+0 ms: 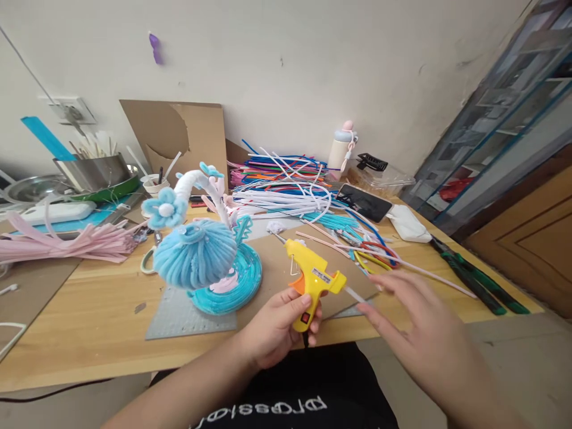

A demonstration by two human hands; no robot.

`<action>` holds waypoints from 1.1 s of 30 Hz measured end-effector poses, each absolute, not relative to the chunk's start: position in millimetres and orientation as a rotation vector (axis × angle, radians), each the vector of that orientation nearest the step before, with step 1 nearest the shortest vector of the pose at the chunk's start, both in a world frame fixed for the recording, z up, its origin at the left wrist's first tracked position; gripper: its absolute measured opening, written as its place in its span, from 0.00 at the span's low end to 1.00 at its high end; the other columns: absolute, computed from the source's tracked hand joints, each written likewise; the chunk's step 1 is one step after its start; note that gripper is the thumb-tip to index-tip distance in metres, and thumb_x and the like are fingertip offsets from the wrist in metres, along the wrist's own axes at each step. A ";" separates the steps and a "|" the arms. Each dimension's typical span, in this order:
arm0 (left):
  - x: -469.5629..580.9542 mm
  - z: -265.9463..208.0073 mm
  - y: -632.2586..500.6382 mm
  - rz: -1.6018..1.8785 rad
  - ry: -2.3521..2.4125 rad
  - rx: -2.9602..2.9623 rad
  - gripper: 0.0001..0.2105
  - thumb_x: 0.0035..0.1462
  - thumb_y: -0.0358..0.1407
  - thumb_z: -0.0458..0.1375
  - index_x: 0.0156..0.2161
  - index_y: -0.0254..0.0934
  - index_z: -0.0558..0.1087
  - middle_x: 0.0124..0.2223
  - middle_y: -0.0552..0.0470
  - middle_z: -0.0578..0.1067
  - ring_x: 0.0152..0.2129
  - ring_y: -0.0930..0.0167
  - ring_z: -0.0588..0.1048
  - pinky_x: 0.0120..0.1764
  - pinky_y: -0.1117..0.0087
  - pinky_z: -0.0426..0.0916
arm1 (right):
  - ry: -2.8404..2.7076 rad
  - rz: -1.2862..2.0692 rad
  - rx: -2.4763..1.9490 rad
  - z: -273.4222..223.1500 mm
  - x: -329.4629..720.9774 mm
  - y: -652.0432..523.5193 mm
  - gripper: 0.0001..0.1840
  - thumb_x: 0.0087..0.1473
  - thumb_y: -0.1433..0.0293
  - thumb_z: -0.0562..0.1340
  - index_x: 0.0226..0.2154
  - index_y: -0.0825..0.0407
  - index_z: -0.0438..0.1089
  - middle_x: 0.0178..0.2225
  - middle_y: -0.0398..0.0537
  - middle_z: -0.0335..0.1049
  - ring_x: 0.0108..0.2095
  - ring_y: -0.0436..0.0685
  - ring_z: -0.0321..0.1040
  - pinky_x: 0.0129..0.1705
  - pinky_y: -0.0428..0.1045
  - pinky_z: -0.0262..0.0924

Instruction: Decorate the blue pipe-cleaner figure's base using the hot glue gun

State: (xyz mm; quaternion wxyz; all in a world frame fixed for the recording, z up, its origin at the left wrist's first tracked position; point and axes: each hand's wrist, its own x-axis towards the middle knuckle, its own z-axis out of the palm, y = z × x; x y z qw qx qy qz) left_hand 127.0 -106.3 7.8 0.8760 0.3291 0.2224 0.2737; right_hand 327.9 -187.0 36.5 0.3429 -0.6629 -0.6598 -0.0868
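Note:
My left hand [279, 328] is wrapped round the handle of a yellow hot glue gun [310, 265] with an orange trigger, its nozzle pointing up and to the left. A translucent glue stick [354, 295] sticks out of the back of the gun. Just behind that stick is my right hand [415, 325], fingers and thumb apart; whether the thumb tip touches the stick I cannot tell. To the left of the gun stands a pipe-cleaner piece: a blue ribbed shade [195, 253], a white curved stem with a blue flower [165, 207], and a round turquoise base [248, 277].
Bundles of coloured pipe cleaners [277, 193] lie at the back, beside a phone [364, 202] and a bottle [342, 146]. Green-handled pliers [478, 280] rest at the right edge. Pink pipe cleaners [67, 238] and a metal pot [96, 173] are on the left.

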 end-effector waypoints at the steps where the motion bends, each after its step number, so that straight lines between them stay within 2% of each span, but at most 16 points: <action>1: 127.4 6.9 -107.9 0.575 0.469 0.697 0.12 0.55 0.41 0.61 0.38 0.32 0.71 0.31 0.51 0.67 0.22 0.78 0.64 0.21 0.78 0.59 | -1.769 -0.096 -1.752 36.2 329.4 -188.1 0.16 0.55 0.55 0.58 0.40 0.48 0.69 0.31 0.48 0.72 0.29 0.56 0.70 0.30 0.50 0.63; 4: 129.9 3.9 -110.4 0.603 0.521 0.720 0.14 0.55 0.43 0.59 0.35 0.32 0.69 0.30 0.52 0.66 0.20 0.80 0.60 0.19 0.80 0.50 | -1.850 0.133 -1.786 32.3 324.5 -191.6 0.10 0.58 0.60 0.56 0.37 0.46 0.69 0.25 0.42 0.70 0.23 0.51 0.68 0.23 0.45 0.59; 11: 127.4 0.7 -107.2 0.583 0.579 0.788 0.18 0.57 0.48 0.56 0.29 0.32 0.65 0.20 0.58 0.58 0.16 0.81 0.51 0.17 0.78 0.39 | -1.866 -0.060 -1.709 36.9 309.0 -189.3 0.14 0.61 0.64 0.53 0.32 0.49 0.72 0.25 0.44 0.69 0.24 0.49 0.66 0.27 0.44 0.59; 20: 125.7 -0.2 -106.2 0.575 0.570 0.816 0.19 0.56 0.49 0.57 0.28 0.33 0.64 0.18 0.60 0.56 0.15 0.81 0.50 0.17 0.78 0.39 | -1.857 -0.057 -1.681 40.4 306.4 -188.6 0.11 0.60 0.67 0.55 0.33 0.49 0.72 0.25 0.43 0.67 0.24 0.49 0.64 0.28 0.45 0.57; 25: 127.0 -4.6 -106.9 0.646 0.584 0.884 0.17 0.57 0.47 0.56 0.28 0.33 0.63 0.19 0.59 0.59 0.14 0.82 0.51 0.17 0.78 0.41 | -1.807 0.099 -1.745 42.1 305.3 -188.9 0.11 0.59 0.67 0.56 0.30 0.49 0.72 0.23 0.41 0.65 0.24 0.49 0.63 0.26 0.46 0.54; 33: 125.5 -3.4 -107.7 0.610 0.564 0.900 0.18 0.58 0.48 0.55 0.29 0.33 0.63 0.20 0.59 0.58 0.15 0.82 0.52 0.17 0.78 0.40 | -1.811 0.273 -1.705 47.9 311.8 -188.9 0.10 0.59 0.67 0.55 0.32 0.48 0.72 0.25 0.41 0.64 0.26 0.49 0.63 0.28 0.46 0.55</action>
